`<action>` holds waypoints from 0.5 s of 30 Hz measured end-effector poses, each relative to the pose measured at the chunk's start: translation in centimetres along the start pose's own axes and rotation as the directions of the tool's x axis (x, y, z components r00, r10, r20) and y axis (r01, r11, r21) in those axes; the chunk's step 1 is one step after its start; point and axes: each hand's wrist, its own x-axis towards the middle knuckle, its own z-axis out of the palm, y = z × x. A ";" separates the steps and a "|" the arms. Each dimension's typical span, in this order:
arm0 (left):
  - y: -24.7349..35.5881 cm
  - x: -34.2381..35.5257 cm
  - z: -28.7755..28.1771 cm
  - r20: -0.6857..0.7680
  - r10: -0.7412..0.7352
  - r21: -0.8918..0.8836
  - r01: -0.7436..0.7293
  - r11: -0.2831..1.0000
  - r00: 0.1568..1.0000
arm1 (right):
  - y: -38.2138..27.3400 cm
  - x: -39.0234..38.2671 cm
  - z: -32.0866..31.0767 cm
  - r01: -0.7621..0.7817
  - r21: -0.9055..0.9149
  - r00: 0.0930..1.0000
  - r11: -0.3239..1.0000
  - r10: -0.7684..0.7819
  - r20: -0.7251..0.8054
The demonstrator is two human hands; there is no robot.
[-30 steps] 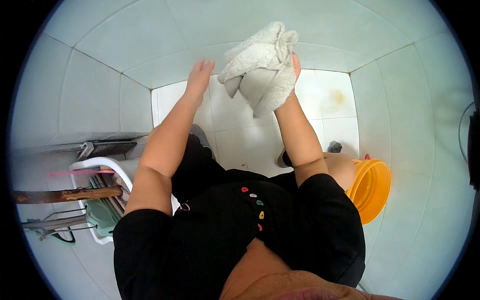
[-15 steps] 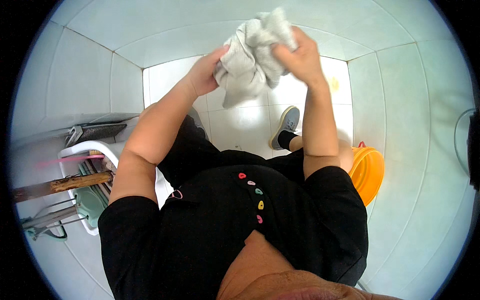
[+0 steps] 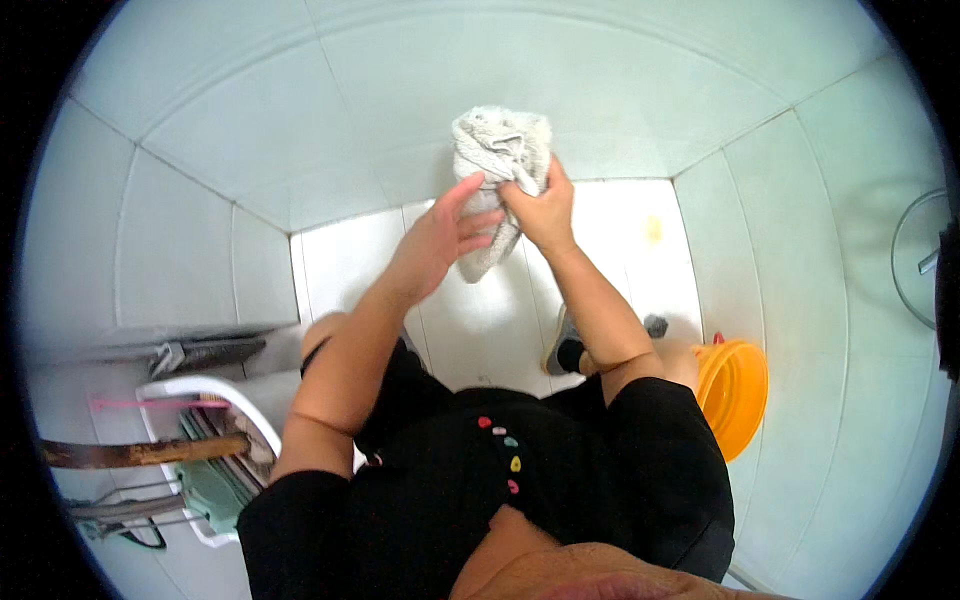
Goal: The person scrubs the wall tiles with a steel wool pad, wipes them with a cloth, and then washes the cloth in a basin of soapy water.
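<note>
- The right hand [image 3: 545, 215] had its fingers closed firmly on a bunched, grey-white cloth [image 3: 500, 135].
- The left hand [image 3: 432, 245] was open, fingers loosely spread before the cloth; whether they touched it, I could not tell.
- The cloth hung above the white floor [image 3: 490, 325].
- An orange bucket [image 3: 738, 405] was beside the right leg [image 3: 684, 366].

- A fluffy, pale grey cloth [image 3: 503, 145] is crumpled together.
- Its right side is gripped by the right fingers [image 3: 518, 202].
- Its lower part is partly covered by the left fingers [image 3: 482, 220].
</note>
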 end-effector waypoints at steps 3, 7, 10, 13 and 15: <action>0.1 -0.7 -1.6 0.104 0.203 0.114 -0.215 0.970 0.974 | -1.8 6.0 -3.4 0.442 -0.275 0.807 0.854 -0.512 -0.292; 1.0 -2.9 -2.1 0.178 0.172 0.193 -0.206 0.959 0.969 | -6.2 17.4 -9.2 0.432 -0.448 0.555 0.783 -0.622 -0.552; 1.4 -4.3 -1.9 0.178 0.160 0.328 -0.212 0.920 0.971 | -7.5 21.0 -7.9 0.552 -0.224 0.512 0.803 -0.538 -0.669; 1.6 -4.7 -1.8 0.227 0.169 0.399 -0.250 0.882 0.959 | -7.2 22.0 -3.5 0.570 -0.313 0.390 0.760 -0.586 -0.710; 1.7 -4.1 -1.3 0.245 0.149 0.351 -0.231 0.908 0.958 | -7.7 22.3 0.6 0.586 -0.430 0.274 0.687 -0.668 -0.692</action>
